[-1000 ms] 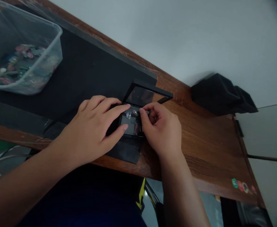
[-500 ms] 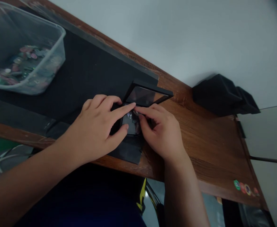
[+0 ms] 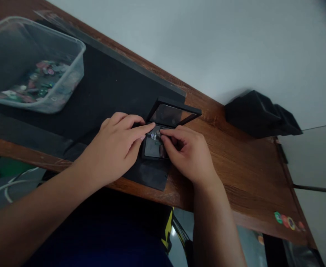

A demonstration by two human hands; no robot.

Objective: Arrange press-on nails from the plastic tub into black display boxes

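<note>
A small black display case (image 3: 152, 152) lies on the dark mat, its lid with a clear window (image 3: 167, 114) standing up at the back. Several small shiny pieces (image 3: 153, 136) sit on the case's grey inner surface. My right hand (image 3: 189, 152) reaches in from the right, thumb and index finger pinched on a tiny shiny piece (image 3: 159, 132), mostly hidden by the fingertips. At the case's left side rests my left hand (image 3: 118, 142), holding nothing that I can see. Its index finger stretches over the inner surface, with the thumb close beneath and the other fingers bent by the back left corner.
A clear plastic tub (image 3: 79, 70) with many small coloured pieces stands on the black mat (image 3: 110, 85) to the left. Black bins (image 3: 254, 115) are against the wall at the back right. Round stickers (image 3: 285, 220) mark the wooden table's (image 3: 243, 178) front right edge.
My left thumb has drawn back out of the case toward the index finger, which has moved slightly left. My right fingertips stay pinched over the inner surface. The view has shifted slightly.
</note>
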